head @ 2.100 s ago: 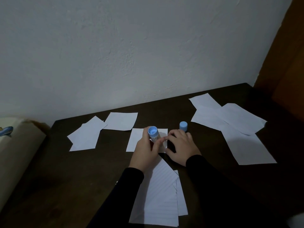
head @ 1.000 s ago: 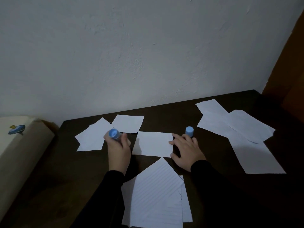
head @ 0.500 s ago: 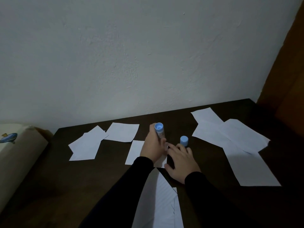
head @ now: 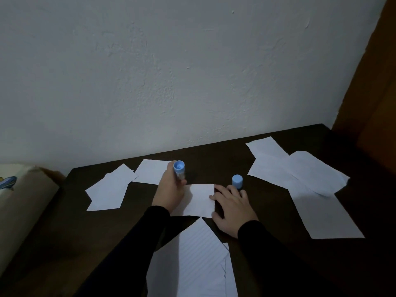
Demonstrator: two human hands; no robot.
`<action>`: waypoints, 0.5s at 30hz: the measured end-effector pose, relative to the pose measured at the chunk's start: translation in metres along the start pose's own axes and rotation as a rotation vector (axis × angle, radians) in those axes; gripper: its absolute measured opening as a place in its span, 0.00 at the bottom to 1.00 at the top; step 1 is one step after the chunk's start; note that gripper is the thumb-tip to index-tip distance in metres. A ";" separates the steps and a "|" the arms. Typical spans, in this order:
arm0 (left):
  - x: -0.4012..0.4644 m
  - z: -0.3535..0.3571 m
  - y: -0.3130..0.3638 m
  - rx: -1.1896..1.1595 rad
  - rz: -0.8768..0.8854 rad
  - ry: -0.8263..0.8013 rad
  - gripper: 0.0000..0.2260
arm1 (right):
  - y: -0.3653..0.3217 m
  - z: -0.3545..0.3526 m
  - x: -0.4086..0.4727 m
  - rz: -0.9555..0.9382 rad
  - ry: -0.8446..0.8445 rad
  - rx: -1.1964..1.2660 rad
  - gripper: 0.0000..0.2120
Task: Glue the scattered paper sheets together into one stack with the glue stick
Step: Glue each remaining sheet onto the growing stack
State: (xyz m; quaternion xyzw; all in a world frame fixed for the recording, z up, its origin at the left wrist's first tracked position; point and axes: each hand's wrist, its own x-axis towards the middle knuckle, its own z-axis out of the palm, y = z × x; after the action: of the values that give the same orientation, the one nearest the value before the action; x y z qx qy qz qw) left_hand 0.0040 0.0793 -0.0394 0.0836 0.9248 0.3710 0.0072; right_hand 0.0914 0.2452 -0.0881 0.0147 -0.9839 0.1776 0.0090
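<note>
My left hand [head: 169,195] grips a blue glue stick [head: 179,172], its lower end down on the left part of a small white sheet [head: 200,201] in the middle of the dark table [head: 70,228]. My right hand [head: 232,207] lies flat with spread fingers on that sheet's right edge. The blue cap [head: 237,182] stands upright just beyond my right fingers. Lined sheets [head: 199,260] lie near me. More white sheets lie at the back left [head: 110,189] and at the right [head: 300,181].
A white wall [head: 171,71] rises right behind the table. A beige cushioned thing [head: 19,202] with a small blue print sits past the table's left edge. A brown wooden panel [head: 372,93] stands at the right.
My left hand swung out to the left with the glue stick, came back over the middle sheet, and now sits at its left part. My right hand stayed on the sheet's right edge.
</note>
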 end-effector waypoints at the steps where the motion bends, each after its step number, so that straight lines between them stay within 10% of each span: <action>1: 0.001 -0.003 -0.003 0.003 -0.018 0.011 0.23 | 0.000 0.000 0.000 0.001 -0.001 -0.001 0.23; 9: -0.001 -0.018 -0.025 -0.031 -0.072 0.101 0.21 | 0.001 0.003 0.000 -0.007 0.006 -0.019 0.22; 15: -0.032 -0.018 -0.030 -0.630 -0.247 0.459 0.31 | 0.000 0.000 -0.004 -0.023 0.063 0.001 0.17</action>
State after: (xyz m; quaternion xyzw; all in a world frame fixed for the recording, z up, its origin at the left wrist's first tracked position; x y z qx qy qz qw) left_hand 0.0301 0.0399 -0.0485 -0.1192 0.7465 0.6417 -0.1297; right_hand 0.0954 0.2453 -0.0885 0.0203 -0.9829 0.1784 0.0418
